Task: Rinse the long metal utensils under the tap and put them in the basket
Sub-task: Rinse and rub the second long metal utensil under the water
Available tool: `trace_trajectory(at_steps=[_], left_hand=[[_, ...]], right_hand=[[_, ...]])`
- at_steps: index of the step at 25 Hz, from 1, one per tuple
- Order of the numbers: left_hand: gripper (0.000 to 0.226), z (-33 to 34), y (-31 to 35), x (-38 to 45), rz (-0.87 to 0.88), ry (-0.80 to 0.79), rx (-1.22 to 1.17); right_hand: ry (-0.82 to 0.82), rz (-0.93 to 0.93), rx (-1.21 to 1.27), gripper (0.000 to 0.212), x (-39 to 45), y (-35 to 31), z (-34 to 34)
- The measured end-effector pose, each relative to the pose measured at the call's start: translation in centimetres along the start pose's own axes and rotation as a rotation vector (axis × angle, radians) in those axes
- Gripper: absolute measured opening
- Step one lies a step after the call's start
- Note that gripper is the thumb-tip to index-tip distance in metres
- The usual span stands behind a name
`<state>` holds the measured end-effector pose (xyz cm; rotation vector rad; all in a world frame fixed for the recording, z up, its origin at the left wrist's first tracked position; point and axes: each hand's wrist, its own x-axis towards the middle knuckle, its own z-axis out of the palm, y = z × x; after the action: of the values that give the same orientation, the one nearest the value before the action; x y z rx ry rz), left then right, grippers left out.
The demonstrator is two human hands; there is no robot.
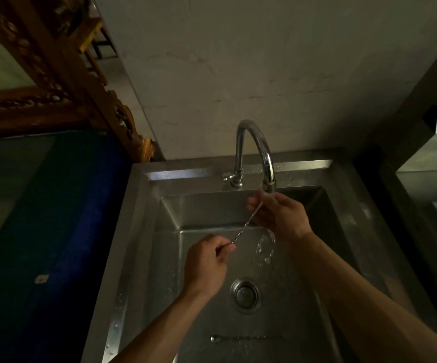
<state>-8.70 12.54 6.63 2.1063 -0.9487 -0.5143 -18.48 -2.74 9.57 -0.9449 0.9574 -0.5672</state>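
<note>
A long twisted metal utensil (246, 224) slants under the spout of the curved tap (254, 150), and water runs down past it into the steel sink (165, 218). My left hand (206, 260) pinches its lower end. My right hand (277, 216) holds its upper end right below the spout, fingers curled round it. A second long metal utensil (246, 338) lies flat on the sink floor near the front, below the drain (246, 294). No basket is in view.
A wall rises behind the tap. On the left are a dark blue surface (55, 218) and a carved wooden frame (62, 82). A steel counter (427, 166) stands to the right of the sink.
</note>
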Motion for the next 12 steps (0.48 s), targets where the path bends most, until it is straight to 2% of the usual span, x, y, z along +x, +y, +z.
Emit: trace_trajectory(at_steps=[4, 7, 10, 12], left_hand=[[0.009, 0.17, 0.02, 0.21, 0.016, -0.009, -0.008], [0.009, 0.28, 0.26, 0.31, 0.016, 0.002, -0.017], [0.011, 0.42, 0.39, 0.41, 0.048, -0.020, 0.005], [0.012, 0.30, 0.22, 0.54, 0.043, -0.015, 0.006]], right_hand=[[0.030, 0.009, 0.055, 0.032, 0.18, -0.10, 0.01], [-0.037, -0.011, -0.052, 0.020, -0.07, -0.30, 0.02], [0.017, -0.001, -0.060, 0.037, -0.03, -0.67, -0.12], [-0.028, 0.007, -0.099, 0.028, 0.04, -0.99, -0.42]])
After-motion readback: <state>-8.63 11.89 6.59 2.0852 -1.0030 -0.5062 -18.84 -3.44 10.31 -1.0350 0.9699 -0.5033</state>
